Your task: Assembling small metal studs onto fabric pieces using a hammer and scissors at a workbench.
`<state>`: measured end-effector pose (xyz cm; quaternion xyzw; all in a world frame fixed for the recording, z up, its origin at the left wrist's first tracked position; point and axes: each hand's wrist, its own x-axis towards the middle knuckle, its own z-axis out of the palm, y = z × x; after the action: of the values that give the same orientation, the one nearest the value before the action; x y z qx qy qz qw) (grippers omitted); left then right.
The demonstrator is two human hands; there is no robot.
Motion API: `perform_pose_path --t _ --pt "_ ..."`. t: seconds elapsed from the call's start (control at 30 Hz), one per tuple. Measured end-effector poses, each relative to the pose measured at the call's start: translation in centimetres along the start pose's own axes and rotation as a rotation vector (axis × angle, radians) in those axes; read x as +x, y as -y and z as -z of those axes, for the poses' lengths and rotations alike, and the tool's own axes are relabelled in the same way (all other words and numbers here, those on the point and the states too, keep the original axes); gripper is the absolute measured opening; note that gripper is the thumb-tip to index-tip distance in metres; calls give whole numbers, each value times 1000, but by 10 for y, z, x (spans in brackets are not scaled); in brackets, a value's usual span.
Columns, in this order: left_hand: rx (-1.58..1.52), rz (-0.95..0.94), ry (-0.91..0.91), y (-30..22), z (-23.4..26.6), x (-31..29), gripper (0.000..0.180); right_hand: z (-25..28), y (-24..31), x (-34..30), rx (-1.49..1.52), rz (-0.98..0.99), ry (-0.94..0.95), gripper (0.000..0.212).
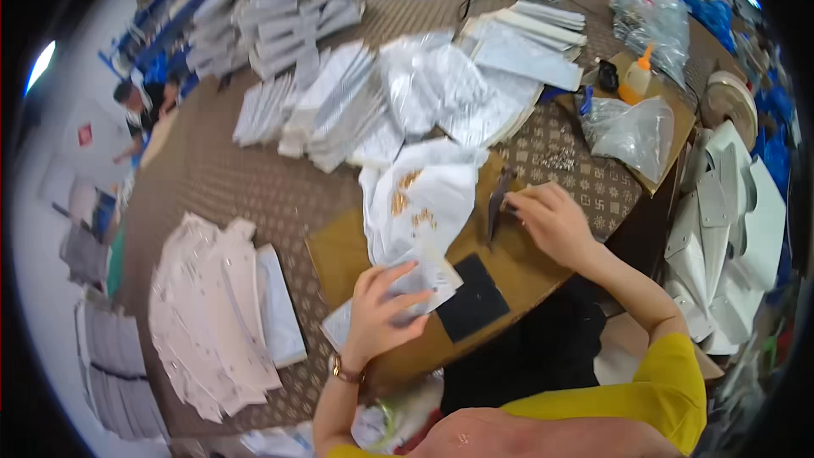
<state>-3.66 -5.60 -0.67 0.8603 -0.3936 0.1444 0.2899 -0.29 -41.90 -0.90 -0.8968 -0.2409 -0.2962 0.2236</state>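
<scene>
My left hand point(383, 309), with a bracelet at the wrist, is closed over a pale flat strip point(434, 278) with small markings on it. That strip lies at the near edge of a white cloth-like sheet point(441, 187), on which small gold-coloured pieces point(402, 197) are scattered. To the right, my right hand point(553, 222) pinches a dark, narrow, upright tool point(498, 208); its exact kind does not show. A black square pad point(472, 298) sits between my hands on a brown board point(339, 248).
Pale pink cut pieces point(212, 314) are fanned out at left. White bundles point(331, 106) and tall stacks point(297, 8) fill the back. An orange-tipped bottle point(636, 76) and clear bag point(627, 131) stand back right, above white curved panels point(725, 229). Another person point(140, 110) is far left.
</scene>
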Motion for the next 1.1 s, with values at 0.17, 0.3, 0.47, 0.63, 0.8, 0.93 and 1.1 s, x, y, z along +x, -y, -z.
perform_pose_path --t 0.17,0.3,0.47,0.63,0.8,0.93,1.1 --pt "-738 549 -491 25 22 -11 63 -17 44 52 405 134 14 28" --pt "-1862 485 -329 16 38 43 81 -76 63 100 911 -54 89 27" --pt "-1751 743 -372 22 -3 38 84 -108 65 88 1407 -569 453 29" --pt "-1870 781 -367 12 -12 46 85 -106 61 84 1483 -583 427 29" --pt "-1879 713 -371 17 -18 30 85 -99 65 84 1494 -588 439 31" --pt "-1855 672 -337 20 -18 30 85 -95 67 85 1509 -593 451 31" --pt "-1877 672 -310 18 -18 32 86 -93 64 85 1525 -593 441 30"
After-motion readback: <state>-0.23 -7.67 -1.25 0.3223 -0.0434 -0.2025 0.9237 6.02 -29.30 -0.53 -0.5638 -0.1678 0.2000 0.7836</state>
